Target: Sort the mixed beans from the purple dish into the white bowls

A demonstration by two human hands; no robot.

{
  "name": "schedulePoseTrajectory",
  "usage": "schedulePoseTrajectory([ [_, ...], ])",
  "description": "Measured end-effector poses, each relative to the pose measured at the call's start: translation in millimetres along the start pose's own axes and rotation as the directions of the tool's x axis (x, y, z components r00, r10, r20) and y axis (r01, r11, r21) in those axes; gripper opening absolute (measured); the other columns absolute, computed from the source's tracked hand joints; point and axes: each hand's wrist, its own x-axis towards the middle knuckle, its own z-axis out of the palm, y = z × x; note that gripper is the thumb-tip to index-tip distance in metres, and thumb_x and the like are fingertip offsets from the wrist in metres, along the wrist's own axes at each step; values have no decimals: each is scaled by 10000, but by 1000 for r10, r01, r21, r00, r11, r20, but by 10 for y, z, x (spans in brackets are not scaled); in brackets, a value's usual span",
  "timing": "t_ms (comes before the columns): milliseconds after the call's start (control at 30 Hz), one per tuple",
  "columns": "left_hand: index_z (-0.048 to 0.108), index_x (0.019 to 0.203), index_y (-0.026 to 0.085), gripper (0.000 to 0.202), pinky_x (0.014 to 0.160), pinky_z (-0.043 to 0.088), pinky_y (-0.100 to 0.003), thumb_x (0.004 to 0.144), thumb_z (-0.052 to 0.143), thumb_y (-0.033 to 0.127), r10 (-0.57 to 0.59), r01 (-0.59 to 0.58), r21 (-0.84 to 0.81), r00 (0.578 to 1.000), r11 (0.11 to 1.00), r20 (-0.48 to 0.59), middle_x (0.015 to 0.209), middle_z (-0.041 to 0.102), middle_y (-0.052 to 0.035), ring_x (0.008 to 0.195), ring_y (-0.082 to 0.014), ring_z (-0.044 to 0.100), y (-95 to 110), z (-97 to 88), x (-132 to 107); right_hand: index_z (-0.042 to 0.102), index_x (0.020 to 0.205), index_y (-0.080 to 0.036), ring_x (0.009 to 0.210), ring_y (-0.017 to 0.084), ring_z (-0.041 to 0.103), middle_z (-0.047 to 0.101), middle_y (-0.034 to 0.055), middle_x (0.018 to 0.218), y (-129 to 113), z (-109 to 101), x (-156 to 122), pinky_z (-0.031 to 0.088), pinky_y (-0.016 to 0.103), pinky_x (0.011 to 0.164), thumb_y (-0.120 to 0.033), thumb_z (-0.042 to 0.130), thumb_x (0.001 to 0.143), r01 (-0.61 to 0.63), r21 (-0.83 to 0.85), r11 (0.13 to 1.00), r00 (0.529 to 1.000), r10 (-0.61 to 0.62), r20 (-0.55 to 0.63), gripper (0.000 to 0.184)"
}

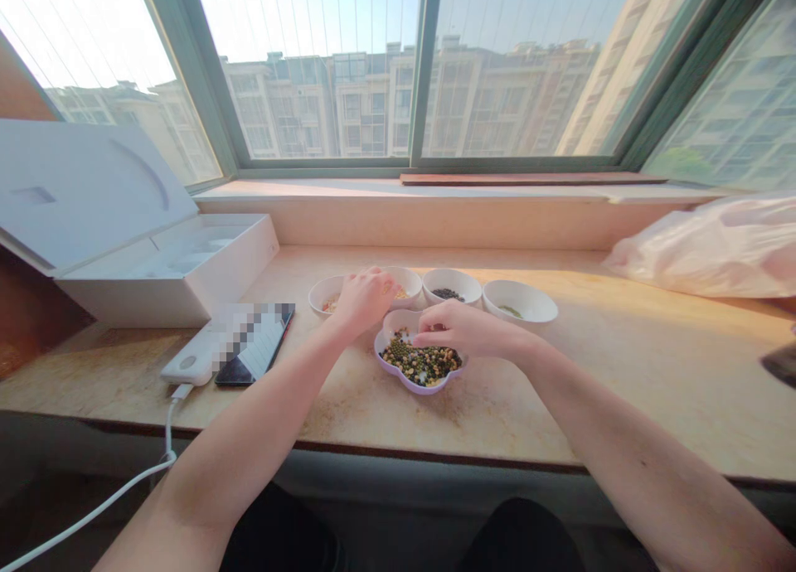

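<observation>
My left hand [366, 300] hangs with curled fingers over the gap between two white bowls at the back. One bowl [322, 295] holds orange-tan grains, and the other [407, 277] holds pale yellow grains. My right hand [463, 327] reaches into a flower-shaped, lilac-rimmed dish [398, 319], its fingertips pinched just above a mix of green, black and yellow beans [421, 365]. Whatever lies between the fingers of either hand is hidden. To the right stand a white bowl of black beans [452, 285] and a white bowl [519, 301] with a few green beans.
A white box with its lid up [162, 261] stands at the left of the stone sill [373, 414]. Next to it lie a white charger [186, 365] with a cable and a dark phone [252, 348]. A plastic bag [702, 249] lies at the right, below the window [423, 75].
</observation>
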Motion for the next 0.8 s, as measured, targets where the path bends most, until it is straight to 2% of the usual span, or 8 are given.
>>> schedulePoseTrajectory([
  [100,775,953,170,316,945,478,-397,1039,501,302,37,-44,-124,998,991,-56,1034,742,-94,966,-232,676,26,-1,-12,677,735,-171,631,134,478,612,23,692,53,-9,39,333,293,584,-665,615,908,37,271,962,995,-10,-100,527],
  [233,747,865,161,333,832,509,-311,1044,507,308,110,-138,-391,990,910,-93,913,737,-56,853,-176,668,141,-30,-66,623,738,-176,549,86,362,561,-1,687,98,-11,91,267,263,519,-807,668,786,-1,637,771,978,134,-161,635],
  [333,760,903,166,312,814,521,-284,1042,521,310,149,-180,-519,984,836,-102,934,746,-48,875,-165,678,232,-48,-111,599,747,-179,535,68,322,519,-26,680,118,0,115,219,242,495,-786,756,719,-7,763,647,962,212,-171,627],
  [400,770,941,171,295,807,525,-275,1040,522,297,162,-190,-545,982,816,-100,974,751,-52,899,-162,686,259,-51,-126,595,756,-181,540,69,328,507,-30,683,131,4,122,216,238,489,-760,774,725,7,786,618,958,222,-183,606],
  [500,779,1001,180,266,789,525,-276,1030,535,282,170,-196,-477,981,857,-97,989,747,-54,870,-159,682,250,-60,-132,585,743,-186,532,75,317,460,-46,642,168,-14,127,208,241,483,-763,755,741,20,759,651,943,239,-230,601],
  [600,784,981,189,246,784,515,-285,1014,556,275,260,-246,-327,966,913,-1,920,730,-45,819,-161,665,233,-104,-159,591,721,-187,536,88,343,472,-39,619,231,-72,128,250,253,493,-763,731,753,46,651,758,886,270,-377,593],
  [700,781,989,210,210,793,510,-284,1001,592,299,399,-353,-235,896,906,195,933,729,-38,849,-173,677,258,-160,-216,665,779,-180,602,131,484,615,14,690,308,-152,120,385,284,568,-628,728,819,6,439,899,765,278,-580,454],
  [800,770,1026,206,194,854,516,-295,958,680,363,494,-442,-222,800,869,340,1067,731,-54,975,-206,697,310,-167,-267,739,855,-181,695,181,602,721,53,776,385,-228,100,473,320,675,-395,715,866,-165,173,971,665,239,-708,215],
])
